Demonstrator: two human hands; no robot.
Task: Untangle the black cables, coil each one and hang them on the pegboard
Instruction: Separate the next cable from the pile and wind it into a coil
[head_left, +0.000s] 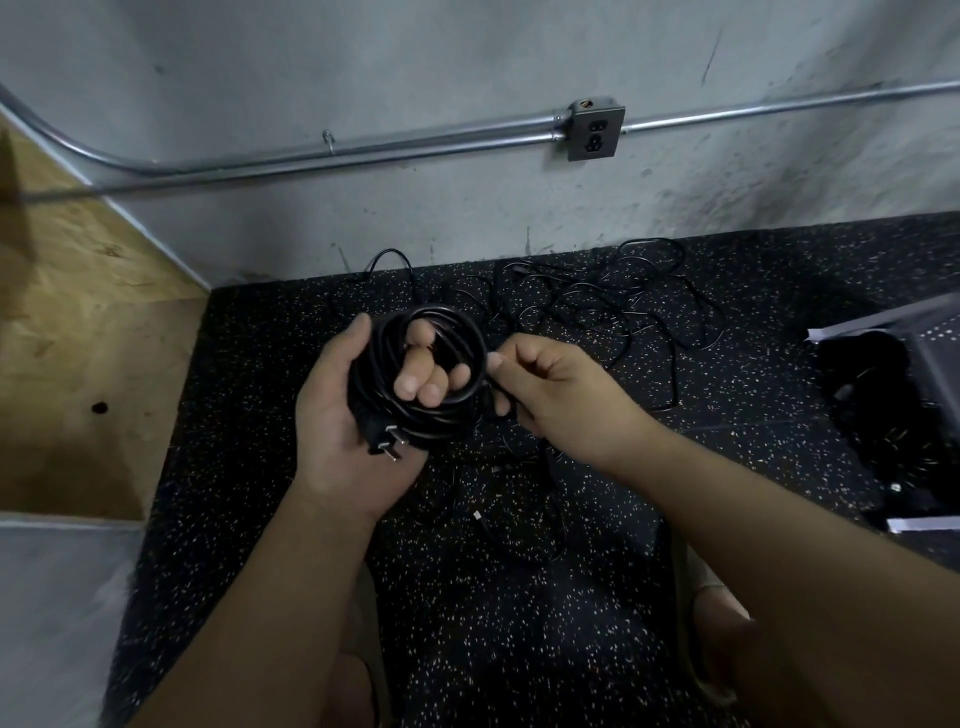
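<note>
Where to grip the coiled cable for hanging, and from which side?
Grip the right arc of the coiled cable, coming from the right, fingers through the centre. The strands lie bundled there, the left hand fills the left arc, and the plug juts out bottom left.

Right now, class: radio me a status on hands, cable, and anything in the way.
Left hand grips coiled cable, plug at palm. Right hand pinches the coil's right edge. Tangled cables on floor beyond, not yet coiled.

Glossy black plastic-sheathed coiled cable, speckled matt floor, shiny metal conduit.
</note>
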